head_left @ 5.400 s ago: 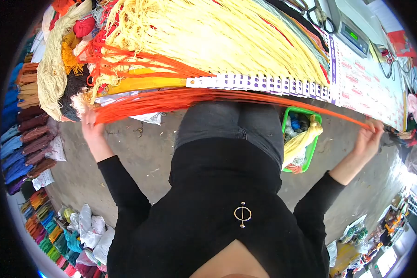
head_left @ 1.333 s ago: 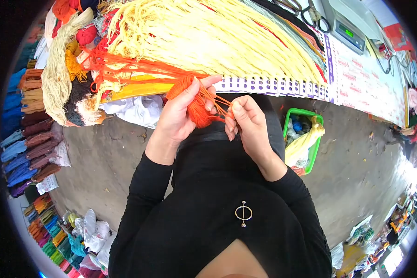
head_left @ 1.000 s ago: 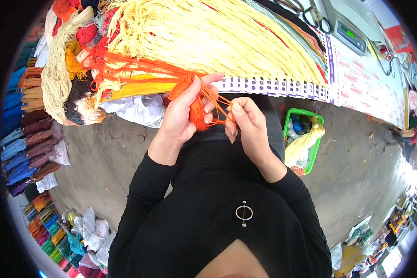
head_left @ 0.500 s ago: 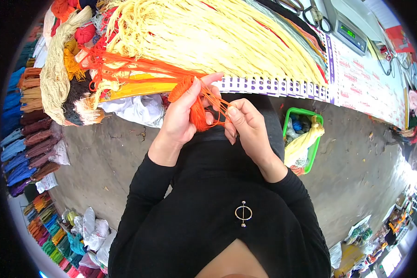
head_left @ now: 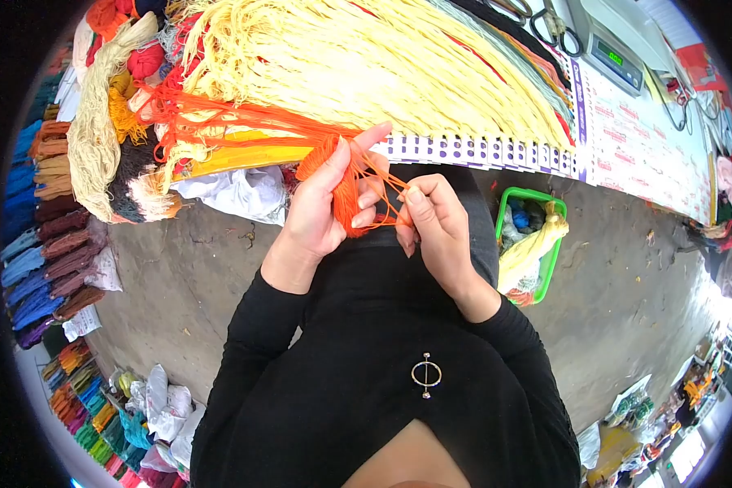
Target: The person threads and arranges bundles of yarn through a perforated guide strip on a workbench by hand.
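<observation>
An orange ball of yarn (head_left: pixel 346 195) rests in my left hand (head_left: pixel 321 199), with the thumb over it and the index finger stretched out toward the table. Pinched in the fingertips of my right hand (head_left: pixel 435 215) are several orange strands that run across from the ball. A loose bundle of orange yarn (head_left: pixel 244 118) stretches from my left hand back over the left part of the table. Beneath that bundle lie long pale yellow yarn strands (head_left: pixel 366 73), spread over the tabletop.
Scissors (head_left: pixel 555 28) and a digital scale (head_left: pixel 614 58) lie at the table's back right. A green basket (head_left: pixel 551 260) with yarn stands on the floor to my right. Mixed skeins (head_left: pixel 98 122) hang over the table's left end. Coloured yarn stacks (head_left: pixel 53 244) line the far left.
My right hand has shifted very slightly, still pinching the strands. My left hand stays in nearly the same place with the ball, its lower fingers shifted a little.
</observation>
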`<action>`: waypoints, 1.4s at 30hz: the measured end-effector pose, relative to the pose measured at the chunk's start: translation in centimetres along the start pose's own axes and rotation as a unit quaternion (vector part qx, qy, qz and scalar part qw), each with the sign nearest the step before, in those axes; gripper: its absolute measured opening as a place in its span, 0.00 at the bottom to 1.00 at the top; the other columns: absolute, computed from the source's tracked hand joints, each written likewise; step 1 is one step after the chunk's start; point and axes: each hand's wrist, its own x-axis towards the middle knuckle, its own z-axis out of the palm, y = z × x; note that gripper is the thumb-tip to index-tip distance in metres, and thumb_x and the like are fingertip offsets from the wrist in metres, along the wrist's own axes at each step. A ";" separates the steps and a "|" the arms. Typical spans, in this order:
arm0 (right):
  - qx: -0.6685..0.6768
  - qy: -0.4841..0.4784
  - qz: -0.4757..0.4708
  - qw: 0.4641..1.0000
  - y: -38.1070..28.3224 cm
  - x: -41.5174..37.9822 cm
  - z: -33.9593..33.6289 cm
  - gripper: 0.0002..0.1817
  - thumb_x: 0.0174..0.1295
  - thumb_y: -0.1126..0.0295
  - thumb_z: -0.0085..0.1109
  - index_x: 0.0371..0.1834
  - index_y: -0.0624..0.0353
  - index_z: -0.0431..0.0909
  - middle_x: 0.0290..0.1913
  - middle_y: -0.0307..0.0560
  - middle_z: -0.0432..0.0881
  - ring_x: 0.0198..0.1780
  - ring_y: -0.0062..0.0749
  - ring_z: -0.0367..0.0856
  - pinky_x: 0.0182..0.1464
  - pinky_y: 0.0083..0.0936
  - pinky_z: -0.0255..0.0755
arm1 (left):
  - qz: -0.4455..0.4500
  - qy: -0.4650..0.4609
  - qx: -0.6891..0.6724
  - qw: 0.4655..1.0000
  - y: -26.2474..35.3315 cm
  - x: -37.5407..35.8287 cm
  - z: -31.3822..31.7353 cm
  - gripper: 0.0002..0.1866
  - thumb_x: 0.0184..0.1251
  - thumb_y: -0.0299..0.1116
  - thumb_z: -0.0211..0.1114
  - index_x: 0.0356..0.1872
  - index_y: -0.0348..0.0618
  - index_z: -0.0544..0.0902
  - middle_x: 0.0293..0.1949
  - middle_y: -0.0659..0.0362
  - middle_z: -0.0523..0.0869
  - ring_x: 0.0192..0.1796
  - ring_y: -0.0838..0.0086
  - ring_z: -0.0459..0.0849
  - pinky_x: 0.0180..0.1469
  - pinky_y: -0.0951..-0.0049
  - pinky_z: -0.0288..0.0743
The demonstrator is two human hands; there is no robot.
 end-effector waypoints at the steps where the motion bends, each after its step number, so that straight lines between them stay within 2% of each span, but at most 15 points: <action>1: -0.004 0.003 0.004 1.000 -0.1 -0.1 0.0 0.09 0.72 0.66 0.41 0.38 0.60 0.66 0.19 0.37 0.68 0.16 0.15 0.63 0.18 0.12 0.59 | 0.006 0.002 0.028 1.000 0.0 0.0 0.1 0.28 0.75 0.48 0.40 0.67 0.40 0.60 0.37 0.60 0.76 0.26 0.82 0.72 0.21 0.84 0.68; 7: -0.028 0.015 0.002 0.999 0.0 -0.2 -0.1 0.09 0.72 0.65 0.40 0.39 0.60 0.65 0.17 0.37 0.69 0.15 0.15 0.62 0.17 0.12 0.58 | 0.035 0.021 0.214 0.976 -0.1 -0.3 0.6 0.30 0.74 0.52 0.38 0.70 0.43 0.56 0.32 0.55 0.80 0.25 0.78 0.79 0.21 0.84 0.69; 13: -0.042 0.022 -0.002 0.999 -0.2 -0.3 -0.2 0.10 0.72 0.65 0.40 0.39 0.60 0.66 0.17 0.37 0.68 0.15 0.15 0.62 0.17 0.12 0.57 | -0.009 -0.028 0.193 0.981 0.6 -0.5 0.7 0.33 0.73 0.56 0.34 0.70 0.44 0.54 0.18 0.54 0.79 0.18 0.77 0.77 0.22 0.83 0.69; 21: -0.162 -0.080 -0.006 0.984 -1.2 -0.3 -1.3 0.04 0.66 0.73 0.51 0.38 0.62 0.73 0.19 0.35 0.73 0.19 0.13 0.68 0.22 0.12 0.61 | 0.023 -0.009 0.025 0.999 1.0 -0.4 0.6 0.31 0.75 0.51 0.33 0.67 0.35 0.58 0.07 0.69 0.59 0.10 0.82 0.55 0.19 0.81 0.56; 23: -0.265 -0.024 -0.015 0.964 -2.0 -0.5 -1.9 0.04 0.62 0.72 0.57 0.36 0.61 0.74 0.29 0.43 0.80 0.27 0.25 0.79 0.31 0.20 0.71 | -0.101 -0.022 0.076 0.992 1.5 -1.0 -0.8 0.30 0.75 0.50 0.37 0.62 0.35 0.68 0.07 0.71 0.58 0.09 0.85 0.52 0.16 0.82 0.51; 25: -0.368 0.067 -0.232 0.898 -2.8 0.3 -4.9 0.03 0.60 0.72 0.57 0.35 0.59 0.74 0.39 0.46 0.80 0.40 0.31 0.80 0.41 0.25 0.72 | -0.138 -0.076 0.132 0.979 2.8 -2.2 -3.5 0.22 0.74 0.46 0.44 0.43 0.37 0.79 0.08 0.73 0.57 0.09 0.88 0.51 0.13 0.82 0.46; 27: -0.243 0.199 -0.224 0.923 -5.5 -0.5 -7.8 0.07 0.64 0.70 0.53 0.33 0.61 0.74 0.46 0.47 0.81 0.45 0.31 0.78 0.47 0.24 0.71 | -0.061 0.020 0.085 0.994 4.5 -4.2 -7.4 0.18 0.73 0.42 0.48 0.33 0.39 0.79 0.08 0.74 0.57 0.09 0.89 0.51 0.13 0.82 0.46; 29: 0.117 0.218 -0.224 0.943 -6.8 -1.2 -13.4 0.08 0.66 0.69 0.51 0.41 0.63 0.75 0.51 0.57 0.77 0.50 0.39 0.76 0.56 0.34 0.70 | 0.065 0.223 -0.023 0.972 7.5 -6.2 -9.9 0.13 0.72 0.37 0.51 0.32 0.41 0.77 0.09 0.74 0.58 0.09 0.87 0.52 0.14 0.82 0.46; 31: 0.356 0.145 -0.256 0.887 -8.1 -2.4 -19.0 0.10 0.66 0.73 0.49 0.46 0.68 0.70 0.50 0.54 0.74 0.53 0.38 0.72 0.59 0.37 0.69 | 0.141 0.111 -0.131 0.975 11.2 -8.7 -16.9 0.11 0.74 0.34 0.46 0.37 0.40 0.74 0.10 0.72 0.59 0.09 0.86 0.53 0.14 0.82 0.48; 32: 0.350 0.107 -0.254 0.896 -9.0 -2.9 -21.8 0.10 0.66 0.74 0.48 0.47 0.68 0.67 0.46 0.51 0.73 0.49 0.35 0.72 0.55 0.31 0.70 | 0.222 0.279 -0.065 0.932 12.4 -9.9 -17.2 0.12 0.74 0.33 0.44 0.35 0.39 0.74 0.10 0.71 0.59 0.09 0.86 0.54 0.16 0.83 0.51; 36: 0.377 0.199 -0.315 0.848 -12.5 -6.3 -34.2 0.07 0.68 0.72 0.44 0.30 0.59 0.65 0.26 0.37 0.68 0.26 0.21 0.65 0.28 0.18 0.57 | 0.292 0.110 -0.275 0.909 19.0 -17.8 -29.8 0.17 0.73 0.37 0.45 0.50 0.34 0.75 0.09 0.73 0.59 0.09 0.86 0.53 0.19 0.84 0.54; 37: 0.307 0.235 -0.343 0.856 -13.3 -8.6 -39.4 0.10 0.68 0.72 0.44 0.27 0.57 0.64 0.23 0.34 0.65 0.23 0.20 0.62 0.25 0.17 0.54 | 0.411 0.213 -0.253 0.849 18.9 -17.7 -27.8 0.23 0.74 0.40 0.43 0.59 0.32 0.69 0.09 0.73 0.59 0.10 0.86 0.56 0.19 0.86 0.55; 38: 0.235 0.270 -0.370 0.857 -14.0 -10.2 -42.5 0.12 0.68 0.71 0.44 0.23 0.56 0.62 0.19 0.32 0.63 0.20 0.18 0.59 0.23 0.15 0.51 | 0.424 0.184 -0.206 0.863 18.3 -16.9 -23.8 0.24 0.74 0.41 0.42 0.60 0.31 0.67 0.09 0.73 0.60 0.10 0.86 0.56 0.19 0.87 0.56; 40: 0.214 0.272 -0.399 0.849 -15.8 -8.7 -34.9 0.14 0.67 0.70 0.46 0.21 0.54 0.64 0.19 0.31 0.64 0.18 0.15 0.55 0.20 0.15 0.48 | 0.383 0.039 -0.180 0.905 16.3 -14.9 -17.2 0.24 0.73 0.38 0.46 0.64 0.33 0.63 0.14 0.70 0.66 0.11 0.85 0.57 0.21 0.87 0.59; 42: -0.007 0.401 -0.294 0.868 -14.8 -5.0 -25.6 0.08 0.65 0.71 0.50 0.28 0.58 0.72 0.21 0.31 0.68 0.19 0.13 0.58 0.20 0.14 0.51 | 0.332 -0.013 -0.151 0.931 13.5 -11.4 -12.2 0.23 0.69 0.33 0.53 0.63 0.36 0.65 0.23 0.67 0.72 0.13 0.85 0.59 0.28 0.83 0.64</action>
